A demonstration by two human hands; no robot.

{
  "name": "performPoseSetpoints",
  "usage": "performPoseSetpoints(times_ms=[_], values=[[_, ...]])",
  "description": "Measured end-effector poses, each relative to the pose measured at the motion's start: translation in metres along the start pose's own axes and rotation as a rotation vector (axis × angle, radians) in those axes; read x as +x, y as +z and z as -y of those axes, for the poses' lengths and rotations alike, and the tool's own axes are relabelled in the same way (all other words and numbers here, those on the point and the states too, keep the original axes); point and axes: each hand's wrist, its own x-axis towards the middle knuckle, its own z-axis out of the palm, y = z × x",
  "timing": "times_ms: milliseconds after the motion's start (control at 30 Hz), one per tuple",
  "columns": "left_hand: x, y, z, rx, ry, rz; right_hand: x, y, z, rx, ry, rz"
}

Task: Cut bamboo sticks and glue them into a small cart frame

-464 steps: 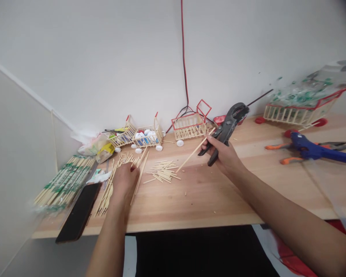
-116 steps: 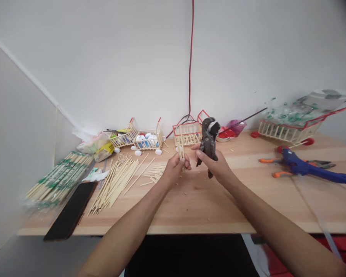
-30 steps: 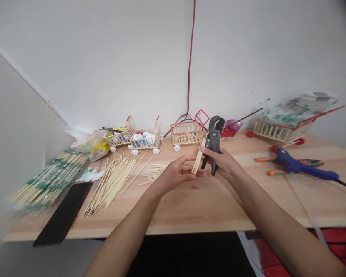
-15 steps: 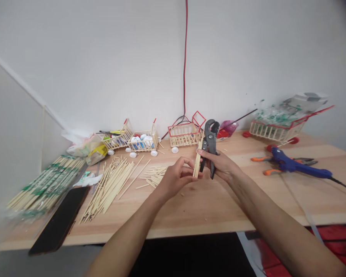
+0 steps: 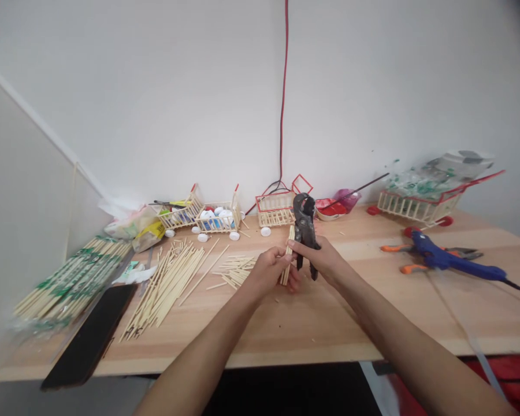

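Just above the table, my left hand is closed round the lower part of a small bundle of wooden sticks, held nearly upright. My right hand grips a black-grey pipe cutter, its jaw pointing up, and its thumb rests against the same bundle. Some of the left fingers are hidden behind the sticks. Left of my hands lie a pile of short cut sticks and a larger pile of long sticks.
Small stick-built carts stand along the wall, with another red-trimmed cart behind my hands. A loaded cart and a blue glue gun are at right. Packaged sticks and a black board lie at left.
Both hands, with the cutter and the stick bundle, have moved slightly lower and to the left. The left fingers have shifted on the bundle.
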Motion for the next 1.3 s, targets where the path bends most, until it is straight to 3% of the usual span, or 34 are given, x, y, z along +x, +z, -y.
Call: performPoseSetpoints(times_ms=[267,500,700,833,1000,1300], values=[[-0.002,-0.004,0.002,0.177,0.134,-0.045,0.002,0.004,-0.005,-0.163,-0.134,-0.041],[-0.017,-0.023,-0.013,0.142,0.188,-0.147,0.003,-0.018,0.004,-0.176,-0.152,-0.035],[-0.034,-0.038,-0.031,0.32,0.209,-0.165,0.005,-0.032,-0.001,-0.327,-0.134,0.128],[-0.039,-0.043,-0.031,0.375,0.184,-0.156,-0.001,-0.029,0.012,-0.477,-0.149,0.3],[-0.037,-0.043,-0.027,0.454,0.166,-0.157,-0.001,-0.022,0.019,-0.545,-0.148,0.418],[-0.036,-0.041,-0.025,0.653,0.158,-0.202,-0.001,-0.02,0.016,-0.507,-0.078,0.4]])
